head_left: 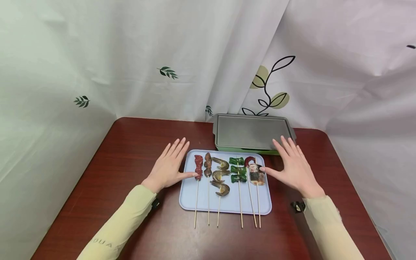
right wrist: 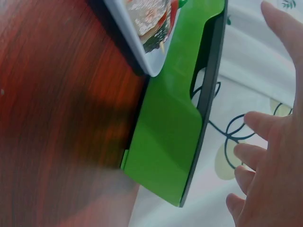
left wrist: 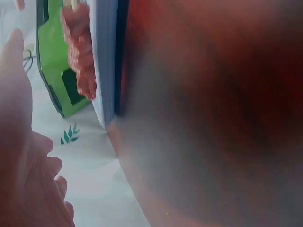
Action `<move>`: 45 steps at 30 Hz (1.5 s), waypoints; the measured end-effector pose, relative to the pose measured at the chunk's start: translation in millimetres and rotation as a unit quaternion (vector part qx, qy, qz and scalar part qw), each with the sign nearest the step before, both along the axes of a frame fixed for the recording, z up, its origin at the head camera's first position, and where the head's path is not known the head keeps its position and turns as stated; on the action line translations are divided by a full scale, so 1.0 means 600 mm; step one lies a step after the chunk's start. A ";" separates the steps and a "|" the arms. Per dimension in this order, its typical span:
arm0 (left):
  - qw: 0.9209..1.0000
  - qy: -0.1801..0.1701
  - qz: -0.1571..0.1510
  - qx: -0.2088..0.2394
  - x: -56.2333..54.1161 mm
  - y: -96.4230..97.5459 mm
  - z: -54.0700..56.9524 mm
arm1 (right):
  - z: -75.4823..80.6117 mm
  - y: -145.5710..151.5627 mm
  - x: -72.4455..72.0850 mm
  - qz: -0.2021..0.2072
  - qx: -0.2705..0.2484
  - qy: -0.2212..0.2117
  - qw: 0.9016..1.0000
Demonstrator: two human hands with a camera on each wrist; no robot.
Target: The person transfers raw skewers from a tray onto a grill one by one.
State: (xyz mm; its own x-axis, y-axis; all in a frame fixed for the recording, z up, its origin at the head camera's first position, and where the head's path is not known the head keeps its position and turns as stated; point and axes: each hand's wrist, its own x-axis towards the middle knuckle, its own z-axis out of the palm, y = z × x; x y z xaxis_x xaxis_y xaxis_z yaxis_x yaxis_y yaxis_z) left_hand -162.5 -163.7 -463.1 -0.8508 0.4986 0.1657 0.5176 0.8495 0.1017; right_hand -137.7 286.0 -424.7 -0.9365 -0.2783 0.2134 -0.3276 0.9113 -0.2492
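A pale blue tray (head_left: 212,204) holds several skewers side by side. From left to right come a red meat skewer (head_left: 198,167), a brown meat skewer (head_left: 208,165), a shrimp skewer (head_left: 220,176), a green pepper skewer (head_left: 238,169), one with a dark red curled piece (head_left: 248,160) and a fish skewer (head_left: 257,176). My left hand (head_left: 169,166) spreads its fingers over the tray's left edge, thumb overlapping the red meat in the head view. On the other side, my right hand (head_left: 294,169) is likewise spread, thumb overlapping the fish. Neither hand holds anything.
Behind the tray stands a green grill with a flat grey plate (head_left: 253,130), close to the curtain. White curtains (head_left: 139,54) with leaf prints surround the dark red wooden table (head_left: 130,144). The skewer sticks reach past the tray's front rim.
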 end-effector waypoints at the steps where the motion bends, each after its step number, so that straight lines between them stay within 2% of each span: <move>1: 1.000 0.001 -0.004 0.002 0.005 0.001 -0.002 | 0.001 -0.001 0.002 0.002 -0.001 0.002 1.000; 11: 0.999 0.010 -0.048 0.017 0.057 0.003 -0.014 | 0.010 -0.009 0.027 0.010 -0.014 -0.004 1.000; 17: 0.999 -0.007 -0.047 0.013 0.084 -0.004 -0.020 | 0.011 -0.013 0.044 0.027 -0.018 0.007 0.999; 22: 0.998 -0.021 -0.053 0.014 0.098 -0.004 -0.023 | 0.008 -0.019 0.060 0.043 -0.029 0.011 0.999; 32: 0.997 -0.046 -0.060 0.002 0.112 0.001 -0.034 | -0.002 -0.030 0.090 0.060 -0.052 0.002 0.997; 39: 0.996 -0.062 -0.053 -0.017 0.112 0.001 -0.035 | -0.006 -0.038 0.106 0.036 -0.080 -0.043 0.995; 45: 0.997 -0.060 -0.055 -0.009 0.111 0.000 -0.040 | -0.005 -0.048 0.121 0.013 -0.089 -0.056 0.994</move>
